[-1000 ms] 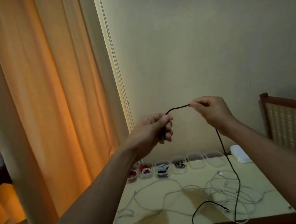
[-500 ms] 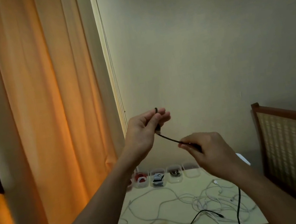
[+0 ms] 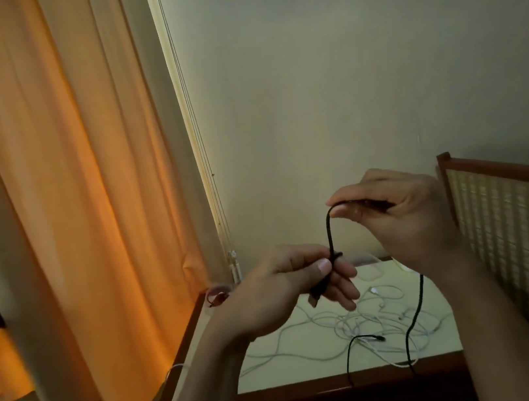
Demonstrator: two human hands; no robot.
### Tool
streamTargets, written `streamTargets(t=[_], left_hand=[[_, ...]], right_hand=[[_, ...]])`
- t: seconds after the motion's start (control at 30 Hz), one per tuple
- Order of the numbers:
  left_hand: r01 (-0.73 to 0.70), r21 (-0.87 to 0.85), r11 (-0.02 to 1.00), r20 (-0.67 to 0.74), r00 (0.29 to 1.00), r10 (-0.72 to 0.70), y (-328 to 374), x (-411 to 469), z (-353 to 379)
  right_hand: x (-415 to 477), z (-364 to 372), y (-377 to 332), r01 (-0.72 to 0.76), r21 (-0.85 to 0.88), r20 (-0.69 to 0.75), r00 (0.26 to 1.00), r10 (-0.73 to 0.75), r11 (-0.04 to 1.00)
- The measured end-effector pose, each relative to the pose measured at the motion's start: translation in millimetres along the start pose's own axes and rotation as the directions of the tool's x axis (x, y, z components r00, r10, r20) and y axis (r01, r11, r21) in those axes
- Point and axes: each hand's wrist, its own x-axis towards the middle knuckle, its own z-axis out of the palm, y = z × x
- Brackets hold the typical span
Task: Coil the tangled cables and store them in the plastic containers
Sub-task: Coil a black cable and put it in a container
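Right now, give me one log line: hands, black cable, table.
left hand: pinches black cable near plug | right hand: pinches same cable higher | slack: hangs past table edge | white cables: tangled on table

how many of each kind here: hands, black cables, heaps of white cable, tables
hands: 2, the left hand and the right hand
black cable: 1, held by both hands
heap of white cables: 1, strands too tangled to count
table: 1
total: 5
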Motion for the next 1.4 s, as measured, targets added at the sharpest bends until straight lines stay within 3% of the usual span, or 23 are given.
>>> streamTargets(t=[0.13, 0.27, 0.33, 0.37, 0.5, 0.67, 0.83, 0.97, 1.13, 1.3, 1.4], left_hand=[[-0.121, -0.317, 0.941, -0.016, 0.992, 0.122, -7.8, -9.8, 12.2], [-0.322, -0.634, 0.703, -0.283, 0.943, 0.177, -10.5, -8.5, 23.0], [-0.423, -0.688, 0.590, -0.440, 0.889, 0.124, -6.9, -8.4, 25.2], [-0.452, -0.677, 0.581, -0.494, 0.864, 0.098, -5.1, -8.1, 26.4], [-0.470, -0.612, 0.636, -0.565, 0.822, 0.064, -5.3, -7.2, 31.7], [-0.420, -0.527, 0.739, -0.590, 0.806, 0.038, -9.4, -9.1, 35.9], [-0.386, -0.334, 0.860, -0.688, 0.723, 0.057, -14.5, -10.4, 30.5], [-0.214, -0.185, 0.959, -0.567, 0.820, 0.074, -18.1, -16.0, 38.5], [-0.010, 0.007, 1.000, -0.376, 0.926, 0.012, -23.3, -18.1, 47.7], [0.041, -0.028, 0.999, -0.267, 0.963, -0.047, -23.3, -26.6, 41.7], [0.040, -0.116, 0.992, -0.190, 0.980, -0.062, -24.5, -33.5, 38.1]], right_hand=[[-23.3, 18.7, 8.2, -0.254, 0.231, 0.039, 0.967, 0.252, 0.939], [-50.3, 41.1, 11.7, -0.372, 0.338, 0.143, 0.928, 0.344, 0.864], [-63.3, 46.9, 5.1, -0.415, 0.303, 0.133, 0.910, 0.393, 0.858], [-70.0, 48.5, 0.2, -0.425, 0.264, 0.116, 0.905, 0.409, 0.866], [-86.8, 47.8, -23.4, -0.341, 0.094, 0.053, 0.940, 0.338, 0.935], [-82.0, 26.6, -32.2, -0.333, 0.010, 0.095, 0.939, 0.330, 0.943], [-79.4, 3.1, -38.7, -0.275, -0.108, 0.139, 0.947, 0.288, 0.955], [-73.3, -6.7, -48.5, -0.173, -0.130, 0.097, 0.978, 0.186, 0.976], [-63.9, -5.1, -45.6, -0.110, -0.177, 0.069, 0.990, 0.124, 0.978], [-56.1, -5.2, -37.3, -0.098, -0.168, 0.069, 0.991, 0.111, 0.981], [-52.5, -0.2, -33.3, -0.139, -0.030, 0.093, 0.986, 0.142, 0.990]])
